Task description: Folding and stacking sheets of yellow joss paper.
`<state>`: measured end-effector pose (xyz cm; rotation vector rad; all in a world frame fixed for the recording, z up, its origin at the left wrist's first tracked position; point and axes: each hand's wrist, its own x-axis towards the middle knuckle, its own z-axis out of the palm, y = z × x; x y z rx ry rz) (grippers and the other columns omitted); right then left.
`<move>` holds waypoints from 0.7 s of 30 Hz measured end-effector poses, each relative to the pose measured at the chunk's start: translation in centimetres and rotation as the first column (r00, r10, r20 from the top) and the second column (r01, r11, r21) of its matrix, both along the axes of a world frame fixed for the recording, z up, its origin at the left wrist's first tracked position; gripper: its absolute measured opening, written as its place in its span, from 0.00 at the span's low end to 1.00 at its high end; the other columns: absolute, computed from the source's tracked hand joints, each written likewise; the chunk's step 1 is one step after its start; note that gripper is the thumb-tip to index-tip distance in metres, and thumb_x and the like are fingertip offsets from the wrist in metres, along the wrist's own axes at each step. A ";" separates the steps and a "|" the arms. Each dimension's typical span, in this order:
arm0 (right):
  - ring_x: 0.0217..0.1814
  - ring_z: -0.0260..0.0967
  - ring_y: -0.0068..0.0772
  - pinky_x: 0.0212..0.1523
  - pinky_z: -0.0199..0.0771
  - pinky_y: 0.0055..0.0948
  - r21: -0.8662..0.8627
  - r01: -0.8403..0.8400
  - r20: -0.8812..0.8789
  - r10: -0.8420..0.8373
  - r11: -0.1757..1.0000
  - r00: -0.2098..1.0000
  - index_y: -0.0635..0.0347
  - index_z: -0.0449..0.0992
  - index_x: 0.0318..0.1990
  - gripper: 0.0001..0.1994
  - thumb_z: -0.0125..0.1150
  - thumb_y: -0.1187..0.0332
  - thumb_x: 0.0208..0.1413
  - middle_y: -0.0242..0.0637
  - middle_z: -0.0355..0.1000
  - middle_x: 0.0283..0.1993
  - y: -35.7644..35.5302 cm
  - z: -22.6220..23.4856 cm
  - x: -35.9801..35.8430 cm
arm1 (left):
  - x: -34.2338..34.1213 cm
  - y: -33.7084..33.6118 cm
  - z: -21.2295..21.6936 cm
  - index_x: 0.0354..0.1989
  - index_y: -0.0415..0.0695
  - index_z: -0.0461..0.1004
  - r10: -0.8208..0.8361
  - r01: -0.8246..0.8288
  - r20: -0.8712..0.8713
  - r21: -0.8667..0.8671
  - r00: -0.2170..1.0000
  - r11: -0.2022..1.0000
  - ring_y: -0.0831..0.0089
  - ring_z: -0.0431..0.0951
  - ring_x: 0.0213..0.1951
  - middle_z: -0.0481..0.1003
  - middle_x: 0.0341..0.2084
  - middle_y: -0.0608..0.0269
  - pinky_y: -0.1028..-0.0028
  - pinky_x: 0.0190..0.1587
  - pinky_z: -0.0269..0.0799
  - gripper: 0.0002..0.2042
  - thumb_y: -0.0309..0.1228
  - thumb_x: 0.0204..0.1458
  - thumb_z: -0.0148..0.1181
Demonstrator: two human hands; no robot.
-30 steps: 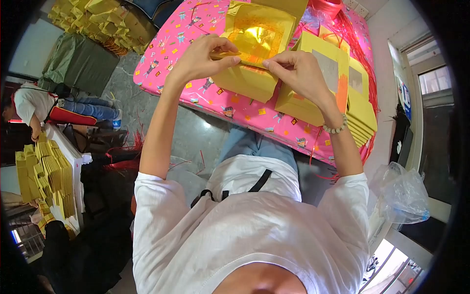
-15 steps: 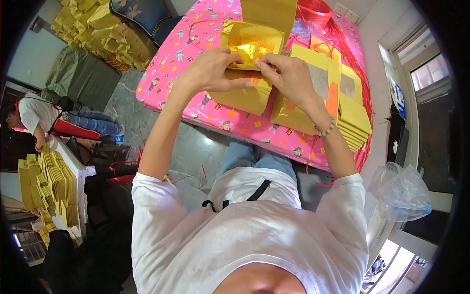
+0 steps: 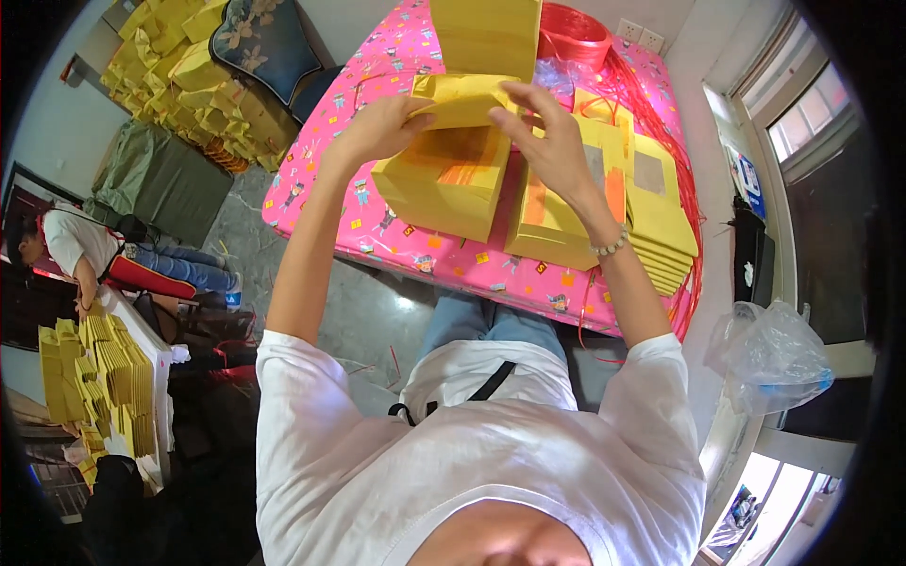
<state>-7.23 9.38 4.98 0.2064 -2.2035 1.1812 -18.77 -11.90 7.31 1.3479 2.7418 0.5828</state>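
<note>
My left hand (image 3: 379, 132) is closed on the left end of a yellow paper packet (image 3: 461, 102). At its right end my right hand (image 3: 555, 149), with a beaded bracelet at the wrist, pinches the packet between thumb and fingers. The packet is tilted up over a stack of yellow paper (image 3: 444, 193) with orange-red marks. Just behind it a large yellow paper sheet or bundle (image 3: 486, 38) stands upright. To the right of my right hand lie more yellow paper bundles (image 3: 557, 231) with grey and orange patches.
The table has a pink patterned cover (image 3: 326, 179). A roll of red plastic twine (image 3: 574, 40) sits at the back, its strands trailing down the right side. A blue chair (image 3: 260, 47) stands back left. Another person (image 3: 80, 241) bends over a side table with yellow bundles (image 3: 118, 368).
The packet, which lay with shiny gold foil showing inside, is now lifted and tilted with its plain yellow side towards me. My right hand's fingers have spread round its right end.
</note>
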 end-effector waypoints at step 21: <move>0.47 0.69 0.25 0.46 0.70 0.26 -0.654 -0.305 -0.067 0.349 0.693 0.935 0.65 0.69 0.50 0.19 0.64 0.68 0.53 0.35 0.72 0.46 -1.5 -1.7 10.7 | 15.3 4.3 -1.7 0.49 0.37 0.71 -0.478 -0.096 0.622 0.665 0.620 0.741 0.76 0.71 0.44 0.74 0.41 0.65 0.71 0.45 0.70 0.14 0.34 0.61 0.51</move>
